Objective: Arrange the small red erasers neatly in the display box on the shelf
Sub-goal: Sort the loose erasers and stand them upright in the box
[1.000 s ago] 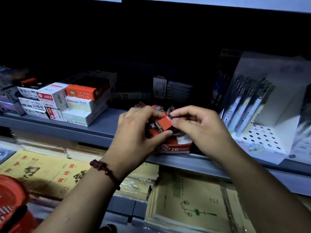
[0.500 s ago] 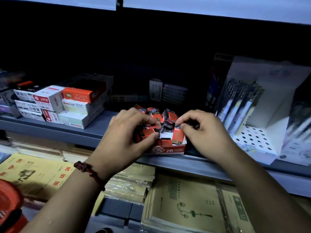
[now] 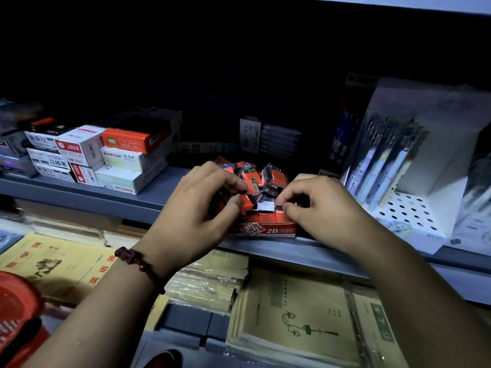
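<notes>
Right now both hands are at the display box (image 3: 265,230), which stands at the very front lip of the shelf (image 3: 127,201), dead centre in my head view. My left hand (image 3: 196,211) has thumb and forefinger curled tight on one red eraser (image 3: 248,202) at the box's front left corner. My right hand (image 3: 325,217) pinches a front-row eraser (image 3: 279,207) between thumb tip and forefinger, with the other fingers folded under. How much of that piece it holds I cannot tell in this dim light.

What matters for the next move is the loose heap (image 3: 261,175). It lies at one o'clock from my left fingertips and at eleven o'clock from my right, just beyond both and piled above the box rim. The labelled eraser (image 3: 253,179) on top stands tilted, with its long axis roughly twelve to six. The left hand looks slightly nearer to it, so I judge that hand should take it once its own piece is seated flat.

Room is uneven. At three o'clock the white pen stand (image 3: 414,208) sits near my right knuckles, so sideways travel there is tight. At nine o'clock the stacked cartons (image 3: 119,166) are well apart, leaving bare shelf. At six o'clock is the drop to the notebooks (image 3: 292,314) below, where a nudged eraser could fall.
</notes>
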The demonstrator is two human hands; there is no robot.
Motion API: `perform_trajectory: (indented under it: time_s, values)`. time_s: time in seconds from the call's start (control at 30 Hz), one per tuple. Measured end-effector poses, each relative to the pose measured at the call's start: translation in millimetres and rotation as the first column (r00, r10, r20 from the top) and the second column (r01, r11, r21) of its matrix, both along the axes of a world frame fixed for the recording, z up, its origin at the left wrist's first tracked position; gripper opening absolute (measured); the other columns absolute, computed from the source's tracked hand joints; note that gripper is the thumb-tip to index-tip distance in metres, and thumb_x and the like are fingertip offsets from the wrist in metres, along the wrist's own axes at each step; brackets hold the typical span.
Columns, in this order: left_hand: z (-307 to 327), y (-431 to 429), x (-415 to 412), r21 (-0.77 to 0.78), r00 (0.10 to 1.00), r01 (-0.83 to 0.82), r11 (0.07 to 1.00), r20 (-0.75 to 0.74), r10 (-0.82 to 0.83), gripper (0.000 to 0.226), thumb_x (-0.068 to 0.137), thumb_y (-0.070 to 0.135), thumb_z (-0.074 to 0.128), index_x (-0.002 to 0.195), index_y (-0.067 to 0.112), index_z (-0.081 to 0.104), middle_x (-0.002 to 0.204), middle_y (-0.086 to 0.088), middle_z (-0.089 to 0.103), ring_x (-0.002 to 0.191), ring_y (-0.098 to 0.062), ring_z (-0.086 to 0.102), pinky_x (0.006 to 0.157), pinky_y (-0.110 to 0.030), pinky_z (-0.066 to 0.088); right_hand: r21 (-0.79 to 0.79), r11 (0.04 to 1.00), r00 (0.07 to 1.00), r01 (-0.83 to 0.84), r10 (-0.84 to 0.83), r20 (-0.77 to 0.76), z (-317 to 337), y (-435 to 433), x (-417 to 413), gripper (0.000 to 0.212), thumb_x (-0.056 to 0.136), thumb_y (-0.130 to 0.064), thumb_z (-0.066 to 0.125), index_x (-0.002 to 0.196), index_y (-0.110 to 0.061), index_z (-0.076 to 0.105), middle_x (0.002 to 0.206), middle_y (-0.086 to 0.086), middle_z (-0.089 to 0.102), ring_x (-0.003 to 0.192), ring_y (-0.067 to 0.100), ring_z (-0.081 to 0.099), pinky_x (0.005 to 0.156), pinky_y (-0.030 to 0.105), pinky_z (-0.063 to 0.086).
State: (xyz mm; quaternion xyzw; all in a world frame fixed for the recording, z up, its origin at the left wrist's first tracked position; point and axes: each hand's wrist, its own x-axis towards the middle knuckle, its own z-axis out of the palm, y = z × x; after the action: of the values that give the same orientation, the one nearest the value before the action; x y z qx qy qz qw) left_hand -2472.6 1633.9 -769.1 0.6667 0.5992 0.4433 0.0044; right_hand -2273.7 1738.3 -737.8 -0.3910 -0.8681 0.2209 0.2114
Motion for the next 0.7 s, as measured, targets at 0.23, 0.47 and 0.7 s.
perform_trajectory:
  time_s: [0.23,0.47,0.7]
  values:
    - [-0.3,-0.7,-2.1,-0.01,0.999,0.003,1.0,0.055,-0.003,0.02,0.088,0.03,0.068,0.106,0.022,0.069,0.097,0.009,0.058,0.097,-0.01,0.06,0.088,-0.03,0.05,0.075,0.997,1.0,-0.01,0.011,-0.008,-3.1,-1.9,-3.7,0.016,0.087,-0.012,0.074,0.084,-0.028,0.076,0.091,-0.01,0.059,0.086,0.003,0.057,0.072,0.015,0.043]
    - [1.3,-2.1,-5.6,0.007,0.998,-0.014,1.0,0.06,0.014,0.02,0.084,0.036,0.073,0.101,0.026,0.071,0.088,0.014,0.061,0.093,-0.008,0.059,0.083,-0.024,0.048,-0.09,0.994,0.977,-0.059,0.039,-0.21,-0.7,-18.3,-23.2,0.011,0.092,-0.03,0.07,0.082,-0.026,0.073,0.065,-0.007,0.066,0.055,0.006,0.052,0.057,0.026,0.045]
    - [-1.8,-4.6,-6.0,0.016,0.996,0.013,1.0,0.088,-0.014,0.027,0.082,0.034,0.083,0.104,0.025,0.071,0.093,0.015,0.064,0.099,-0.011,0.06,0.085,-0.018,0.045,-0.246,0.966,0.921,-0.084,-0.019,-0.389,-4.9,-20.8,-33.9,0.009,0.087,-0.016,0.078,0.084,-0.02,0.071,0.07,0.006,0.073,0.059,0.007,0.056,0.064,0.026,0.047]
